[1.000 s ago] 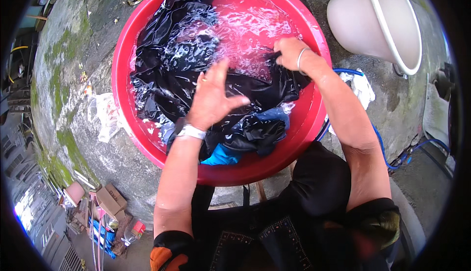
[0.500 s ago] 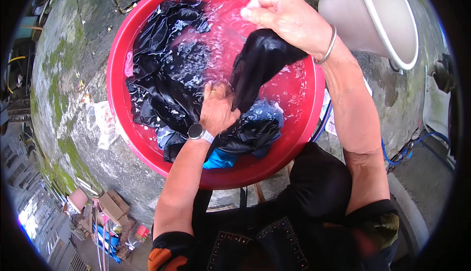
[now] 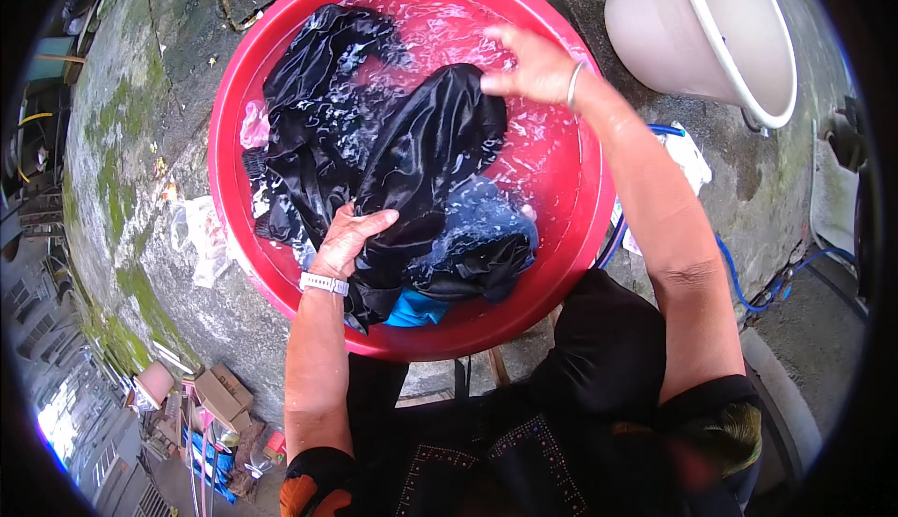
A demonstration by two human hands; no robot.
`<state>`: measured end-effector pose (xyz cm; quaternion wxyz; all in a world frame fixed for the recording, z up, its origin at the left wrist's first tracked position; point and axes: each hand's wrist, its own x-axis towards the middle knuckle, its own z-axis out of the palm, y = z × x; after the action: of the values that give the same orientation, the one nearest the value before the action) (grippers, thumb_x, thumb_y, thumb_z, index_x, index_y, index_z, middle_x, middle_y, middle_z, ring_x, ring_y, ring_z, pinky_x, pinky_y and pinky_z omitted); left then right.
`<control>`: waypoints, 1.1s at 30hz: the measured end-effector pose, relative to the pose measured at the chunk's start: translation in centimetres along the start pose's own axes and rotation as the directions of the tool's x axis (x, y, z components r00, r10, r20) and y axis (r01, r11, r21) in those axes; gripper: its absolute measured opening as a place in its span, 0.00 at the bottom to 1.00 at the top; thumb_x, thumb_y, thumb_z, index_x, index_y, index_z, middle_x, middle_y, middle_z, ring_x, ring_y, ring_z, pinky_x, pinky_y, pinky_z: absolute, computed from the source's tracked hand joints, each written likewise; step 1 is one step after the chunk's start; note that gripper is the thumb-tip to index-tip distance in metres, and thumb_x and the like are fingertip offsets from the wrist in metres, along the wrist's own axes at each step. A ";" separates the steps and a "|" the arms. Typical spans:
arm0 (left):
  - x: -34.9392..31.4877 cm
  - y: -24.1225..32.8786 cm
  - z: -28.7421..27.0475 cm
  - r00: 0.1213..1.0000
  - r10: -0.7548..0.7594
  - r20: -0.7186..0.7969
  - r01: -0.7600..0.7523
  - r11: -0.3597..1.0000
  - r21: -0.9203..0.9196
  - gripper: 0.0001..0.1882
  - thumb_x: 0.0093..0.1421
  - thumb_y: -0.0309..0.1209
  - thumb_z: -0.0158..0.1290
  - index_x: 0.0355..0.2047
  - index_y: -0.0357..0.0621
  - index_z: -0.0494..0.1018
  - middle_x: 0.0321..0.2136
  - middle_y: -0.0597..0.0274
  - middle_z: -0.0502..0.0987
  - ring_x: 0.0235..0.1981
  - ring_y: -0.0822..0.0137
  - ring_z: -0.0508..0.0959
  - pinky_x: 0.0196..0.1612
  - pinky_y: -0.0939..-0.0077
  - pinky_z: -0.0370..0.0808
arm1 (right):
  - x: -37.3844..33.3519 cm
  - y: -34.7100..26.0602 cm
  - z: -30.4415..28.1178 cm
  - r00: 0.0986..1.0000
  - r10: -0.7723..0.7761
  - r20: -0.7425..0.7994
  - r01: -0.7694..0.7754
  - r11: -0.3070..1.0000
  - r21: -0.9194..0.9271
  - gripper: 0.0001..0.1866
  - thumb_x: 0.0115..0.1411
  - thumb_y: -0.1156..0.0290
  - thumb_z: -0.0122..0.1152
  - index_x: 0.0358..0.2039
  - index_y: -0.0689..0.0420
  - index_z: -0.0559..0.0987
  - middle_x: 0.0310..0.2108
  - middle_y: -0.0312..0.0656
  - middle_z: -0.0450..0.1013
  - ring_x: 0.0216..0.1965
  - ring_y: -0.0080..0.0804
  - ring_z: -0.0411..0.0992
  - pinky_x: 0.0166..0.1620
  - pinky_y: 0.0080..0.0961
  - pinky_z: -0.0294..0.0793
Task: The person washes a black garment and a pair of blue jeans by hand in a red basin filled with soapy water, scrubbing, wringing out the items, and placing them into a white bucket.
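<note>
A wide red tub (image 3: 599,189) of sudsy water stands before me. Black shiny garments (image 3: 430,133) lie soaking in it, one stretch puffed up toward the right. My left hand (image 3: 342,244), with a watch on a pale strap, holds the near part of this black cloth, thumb on top and fingers partly hidden. Fingers spread, my right hand (image 3: 538,66) hovers over the far right of the tub, its thumb close to the cloth's edge; I cannot tell if they touch. Blue-grey cloth (image 3: 477,222), a bright blue piece (image 3: 416,308) and a pink bit (image 3: 254,125) are also in the water.
A whitish bucket (image 3: 664,26) lies tipped at the upper right. A blue hose (image 3: 739,288) runs along the ground on the right. Left of the tub is a crumpled plastic bag (image 3: 203,236) on mossy concrete. Cardboard boxes (image 3: 223,393) and clutter sit at the lower left.
My right hand has let go of the raised black cloth, which has dropped across the tub's middle. My left hand has moved left and nearer to me on the cloth.
</note>
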<state>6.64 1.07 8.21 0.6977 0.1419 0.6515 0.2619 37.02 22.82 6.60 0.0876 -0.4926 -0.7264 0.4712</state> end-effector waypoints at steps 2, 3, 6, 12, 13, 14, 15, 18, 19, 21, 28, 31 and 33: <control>1.5 -2.2 -0.8 0.992 0.126 -0.011 -0.127 0.991 -0.052 0.16 0.54 0.19 0.61 0.43 0.43 0.75 0.37 0.61 0.83 0.35 0.69 0.82 0.44 0.74 0.79 | -0.5 1.3 4.5 0.996 0.053 0.066 -0.053 0.999 -0.008 0.53 0.47 0.63 0.78 0.69 0.64 0.57 0.66 0.62 0.58 0.69 0.49 0.57 0.71 0.35 0.54; 1.8 -2.7 -0.5 0.986 0.152 -0.066 -0.159 0.981 -0.116 0.15 0.54 0.18 0.60 0.42 0.42 0.75 0.35 0.62 0.82 0.33 0.69 0.82 0.42 0.75 0.80 | -0.6 1.3 6.4 0.986 0.109 0.125 -0.119 0.990 0.074 0.55 0.47 0.62 0.79 0.69 0.63 0.56 0.67 0.62 0.58 0.70 0.49 0.55 0.71 0.35 0.51; 3.0 -4.9 -1.2 0.958 0.110 -0.264 -0.161 0.970 -0.180 0.09 0.49 0.16 0.54 0.30 0.41 0.76 0.25 0.65 0.79 0.26 0.69 0.79 0.36 0.74 0.78 | -0.7 -1.4 7.6 0.932 0.233 0.278 -0.330 0.864 0.382 0.29 0.52 0.64 0.76 0.50 0.63 0.75 0.37 0.45 0.77 0.32 0.30 0.75 0.31 0.27 0.75; 0.2 -3.8 -4.9 0.947 0.042 -0.319 -0.183 0.886 -0.426 0.04 0.43 0.20 0.50 0.16 0.42 0.71 0.21 0.65 0.76 0.24 0.69 0.77 0.35 0.75 0.76 | -1.2 0.1 -0.2 0.981 0.138 0.138 -0.195 0.738 0.647 0.16 0.57 0.66 0.73 0.26 0.51 0.70 0.21 0.24 0.59 0.18 0.11 0.55 0.17 0.17 0.51; 0.2 -3.9 -5.8 0.955 0.060 -0.290 -0.189 0.878 -0.440 0.03 0.43 0.21 0.50 0.16 0.41 0.72 0.22 0.62 0.78 0.25 0.67 0.78 0.35 0.73 0.78 | -1.7 -0.3 -0.4 0.980 0.183 0.075 -0.186 0.719 0.669 0.14 0.56 0.66 0.73 0.30 0.57 0.75 0.21 0.27 0.63 0.17 0.13 0.57 0.17 0.17 0.52; 0.1 -4.3 -6.4 0.955 0.059 -0.291 -0.195 0.865 -0.462 0.04 0.44 0.21 0.49 0.17 0.41 0.73 0.24 0.59 0.79 0.27 0.65 0.80 0.36 0.71 0.80 | -2.3 -0.8 -0.7 0.973 0.229 0.013 -0.174 0.701 0.692 0.15 0.55 0.66 0.74 0.35 0.63 0.79 0.21 0.31 0.66 0.16 0.14 0.58 0.17 0.18 0.53; -0.1 -4.7 -6.8 0.960 0.042 -0.277 -0.178 0.855 -0.487 0.04 0.45 0.22 0.49 0.18 0.41 0.74 0.25 0.58 0.80 0.27 0.64 0.80 0.37 0.70 0.80 | -2.2 -0.7 -0.9 0.965 0.261 0.015 -0.213 0.754 0.621 0.18 0.56 0.66 0.71 0.42 0.65 0.78 0.24 0.36 0.72 0.17 0.16 0.62 0.17 0.18 0.56; -0.8 -4.1 -6.0 0.967 -0.036 -0.251 -0.112 0.827 -0.551 0.06 0.46 0.23 0.49 0.22 0.39 0.76 0.29 0.56 0.82 0.30 0.60 0.82 0.40 0.68 0.81 | -2.1 0.3 -1.2 0.936 0.329 0.125 -0.352 0.872 0.340 0.23 0.57 0.67 0.66 0.49 0.68 0.75 0.25 0.39 0.73 0.17 0.21 0.67 0.19 0.21 0.67; -0.9 -4.9 -6.5 0.965 -0.053 -0.257 -0.105 0.818 -0.565 0.06 0.46 0.23 0.50 0.24 0.38 0.77 0.30 0.56 0.82 0.31 0.60 0.82 0.41 0.67 0.81 | -1.9 -0.5 -0.8 0.925 0.358 0.129 -0.377 0.909 0.177 0.29 0.56 0.64 0.64 0.53 0.70 0.72 0.33 0.48 0.77 0.29 0.35 0.79 0.35 0.30 0.80; -1.2 -3.5 -4.6 0.977 -0.061 -0.205 -0.071 0.811 -0.580 0.10 0.54 0.27 0.52 0.34 0.37 0.79 0.32 0.56 0.83 0.35 0.60 0.83 0.46 0.66 0.81 | -1.3 2.3 2.9 0.974 0.048 -0.222 -0.087 0.982 -0.168 0.43 0.51 0.57 0.71 0.62 0.67 0.65 0.55 0.60 0.69 0.58 0.51 0.69 0.62 0.41 0.66; -0.9 -3.0 0.0 0.949 0.154 -0.276 -0.179 0.981 -0.068 0.34 0.52 0.21 0.65 0.59 0.34 0.66 0.44 0.52 0.81 0.44 0.60 0.81 0.53 0.64 0.77 | 1.1 -1.1 8.4 0.924 0.048 0.380 -0.015 0.996 -0.090 0.38 0.47 0.58 0.75 0.58 0.56 0.74 0.52 0.55 0.75 0.53 0.46 0.74 0.58 0.35 0.71; -1.9 -2.2 -1.0 0.962 0.040 -0.271 -0.130 0.937 -0.324 0.34 0.54 0.16 0.60 0.62 0.38 0.64 0.46 0.54 0.79 0.47 0.60 0.80 0.50 0.64 0.79 | -0.2 -3.1 3.6 0.893 0.094 0.440 -0.133 0.989 0.058 0.19 0.51 0.67 0.71 0.43 0.62 0.83 0.34 0.46 0.82 0.36 0.34 0.80 0.47 0.31 0.76; -1.3 -2.8 0.0 0.961 0.117 -0.253 -0.203 0.914 -0.351 0.38 0.54 0.14 0.58 0.64 0.43 0.60 0.49 0.54 0.78 0.48 0.60 0.79 0.51 0.65 0.78 | 1.9 -1.3 2.4 0.849 0.126 0.513 -0.028 0.980 -0.195 0.24 0.50 0.65 0.73 0.47 0.62 0.81 0.41 0.48 0.81 0.44 0.35 0.78 0.52 0.32 0.75</control>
<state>7.16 -1.95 7.75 0.6092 0.0289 0.6509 0.4521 33.79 22.83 5.68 -0.1769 -0.3807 -0.7421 0.5226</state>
